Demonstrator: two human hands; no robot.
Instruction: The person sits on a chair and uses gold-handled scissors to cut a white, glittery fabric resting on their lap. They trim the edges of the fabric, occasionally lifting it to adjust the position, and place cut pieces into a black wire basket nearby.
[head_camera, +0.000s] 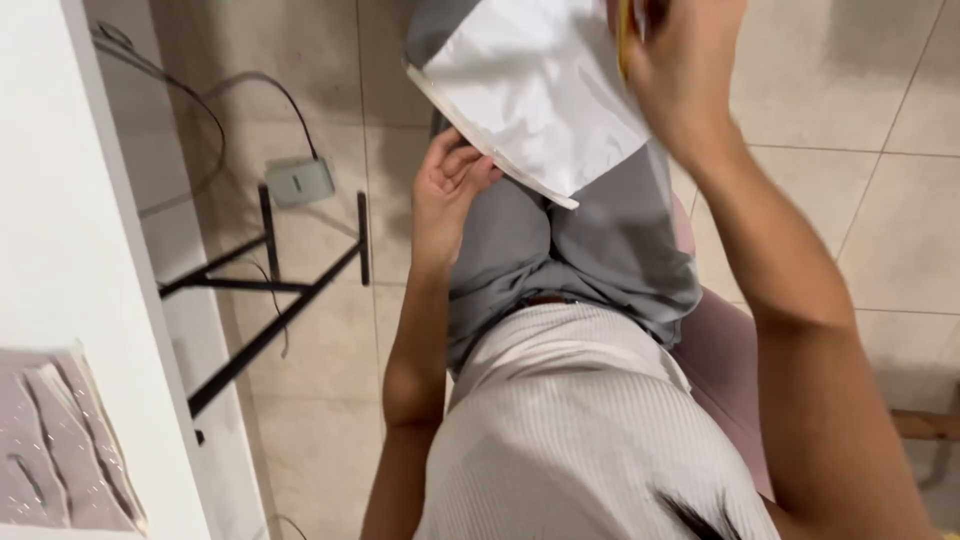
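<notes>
I look down at my lap, grey trousers and a ribbed white top. A white sheet-like packet (540, 95) with a pale edge lies over my thighs. My left hand (447, 190) rests against its lower left edge, fingers curled on it. My right hand (680, 70) is raised at the packet's upper right, fingers closed around a thin yellow stick-like thing (624, 40), mostly hidden by the hand.
A white table edge (110, 250) runs down the left, with a grey crumpled sheet (60, 440) on it. Black table legs (280, 290), a small grey box (298, 181) with cables and beige floor tiles lie below. I sit on a pink seat (720, 350).
</notes>
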